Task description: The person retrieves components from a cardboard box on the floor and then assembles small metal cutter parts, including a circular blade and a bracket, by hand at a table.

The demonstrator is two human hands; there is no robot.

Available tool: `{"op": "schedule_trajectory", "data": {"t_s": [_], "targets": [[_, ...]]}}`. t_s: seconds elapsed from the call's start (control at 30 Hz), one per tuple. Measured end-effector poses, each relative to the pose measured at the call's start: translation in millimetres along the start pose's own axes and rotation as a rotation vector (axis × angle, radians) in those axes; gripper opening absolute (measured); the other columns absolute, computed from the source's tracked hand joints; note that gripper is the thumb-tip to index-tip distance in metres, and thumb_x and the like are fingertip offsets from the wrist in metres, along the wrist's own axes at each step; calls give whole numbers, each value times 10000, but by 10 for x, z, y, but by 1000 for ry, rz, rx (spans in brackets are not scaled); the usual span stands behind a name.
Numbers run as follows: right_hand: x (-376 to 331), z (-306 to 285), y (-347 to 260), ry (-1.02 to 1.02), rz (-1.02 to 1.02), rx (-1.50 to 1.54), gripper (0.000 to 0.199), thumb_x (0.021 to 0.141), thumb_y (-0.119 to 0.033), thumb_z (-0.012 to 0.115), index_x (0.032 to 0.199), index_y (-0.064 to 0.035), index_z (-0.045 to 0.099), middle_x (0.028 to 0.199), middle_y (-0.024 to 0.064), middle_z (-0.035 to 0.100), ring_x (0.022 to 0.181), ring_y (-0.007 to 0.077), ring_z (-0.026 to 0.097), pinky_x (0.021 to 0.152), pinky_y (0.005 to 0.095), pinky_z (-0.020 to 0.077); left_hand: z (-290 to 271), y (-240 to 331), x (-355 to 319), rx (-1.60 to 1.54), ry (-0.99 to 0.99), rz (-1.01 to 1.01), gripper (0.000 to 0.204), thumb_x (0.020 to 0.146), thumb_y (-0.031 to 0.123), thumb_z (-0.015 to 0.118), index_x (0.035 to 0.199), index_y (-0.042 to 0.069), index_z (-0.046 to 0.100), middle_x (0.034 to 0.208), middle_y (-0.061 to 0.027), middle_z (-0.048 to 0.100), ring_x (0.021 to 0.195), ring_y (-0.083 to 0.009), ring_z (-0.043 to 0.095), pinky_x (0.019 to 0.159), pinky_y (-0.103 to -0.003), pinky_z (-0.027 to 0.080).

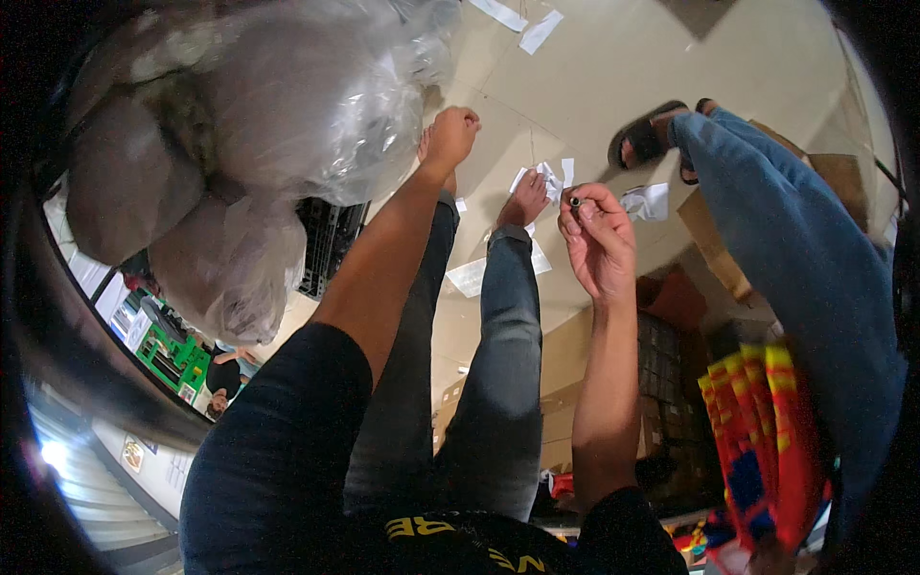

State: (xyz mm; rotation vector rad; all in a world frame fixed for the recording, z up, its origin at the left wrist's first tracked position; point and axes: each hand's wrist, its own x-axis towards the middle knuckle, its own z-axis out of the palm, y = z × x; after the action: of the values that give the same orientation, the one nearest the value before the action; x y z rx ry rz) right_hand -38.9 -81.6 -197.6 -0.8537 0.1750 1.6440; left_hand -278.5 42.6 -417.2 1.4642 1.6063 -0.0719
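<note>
My right hand (602,241) is raised over the floor, palm turned up, pinching a small dark tube (576,203) with a round metallic end between thumb and fingers. Its exact kind is too small to tell. My left hand (450,141) reaches out beside a large clear plastic bag (331,105) full of bulky pale bundles. The fingers of that hand are curled in, and whatever they may hold is hidden. Below both hands, my bare foot (525,199) rests by crumpled white paper (553,182) on the tiled floor.
Another person's leg in blue jeans (786,220) and a dark sandal (644,140) stand at the right. Cardboard boxes (714,244) and red-yellow packages (762,422) are nearby. White paper strips (541,32) lie on the floor. A black crate (328,244) is left, with green machinery (163,355) beyond.
</note>
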Motion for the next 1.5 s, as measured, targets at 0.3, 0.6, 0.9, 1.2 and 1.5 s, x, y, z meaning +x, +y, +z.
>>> {"op": "schedule_trajectory", "data": {"t_s": [0.3,0.6,0.9,1.2,1.5], "targets": [[607,-699,347,71,-7,51,229,997,-66,631,1181,63,590,1050,124,634,778,118,514,697,235,422,726,-525,1068,290,170,261,173,863,147,757,973,13,759,1024,-178,696,996,-371,677,917,-455,539],[913,-497,396,96,-10,81,230,1020,-84,616,1195,63,589,1072,111,650,782,113,533,712,237,436,798,-678,1251,494,39,365,173,913,170,663,1001,31,715,1058,-172,654,1042,-368,655,932,-477,536],[984,-475,378,185,-99,146,226,1004,-54,616,1196,63,602,1042,150,668,802,121,568,742,235,477,756,-383,1300,693,-104,517,114,859,68,630,918,-6,694,1023,-182,660,1022,-361,662,902,-457,564],[811,-5,100,145,-300,286,230,996,-29,608,1202,71,603,1075,181,674,776,142,537,711,253,461,520,650,230,-330,-203,98,191,823,166,724,873,-18,733,874,-201,736,793,-300,723,762,-370,562],[-34,1987,-842,10,-436,141,182,1014,-43,623,1179,32,614,1052,163,674,734,121,513,666,252,431,-2072,3110,-1975,-751,-163,210,112,957,79,663,1005,-9,715,880,-55,705,798,-106,621,728,-247,484]]}}
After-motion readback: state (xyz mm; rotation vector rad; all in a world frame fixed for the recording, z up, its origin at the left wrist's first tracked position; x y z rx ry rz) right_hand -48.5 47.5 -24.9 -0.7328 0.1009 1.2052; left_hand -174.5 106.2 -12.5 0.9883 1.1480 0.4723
